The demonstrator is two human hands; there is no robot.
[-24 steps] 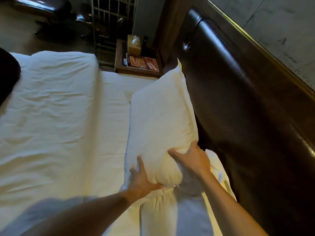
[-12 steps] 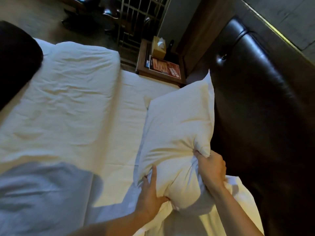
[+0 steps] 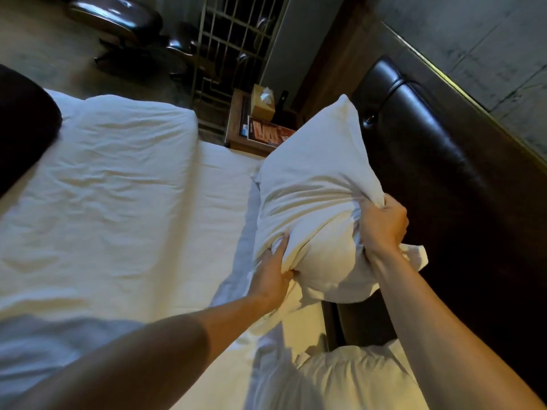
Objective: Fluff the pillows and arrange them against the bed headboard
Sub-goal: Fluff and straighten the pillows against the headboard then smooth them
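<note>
A: Both hands are clenched on the near end of the white pillow: left hand pinching the lower corner from the bed side, right hand bunching fabric on the headboard side.

B: Change since a second ago?

A: Then it lay flat on the sheet under the palms. Now its near end is lifted clear of the mattress, the far corner pointing up beyond the hands, the middle ballooned between them.

B: Position?

A: Just beside the dark padded headboard, to the right of the right hand. Second pillow lies below the forearms, closer to the body.

B: Reading?

A: Fluffing looks under way; placing against the headboard not yet done. Probably shake, then set down.
</note>
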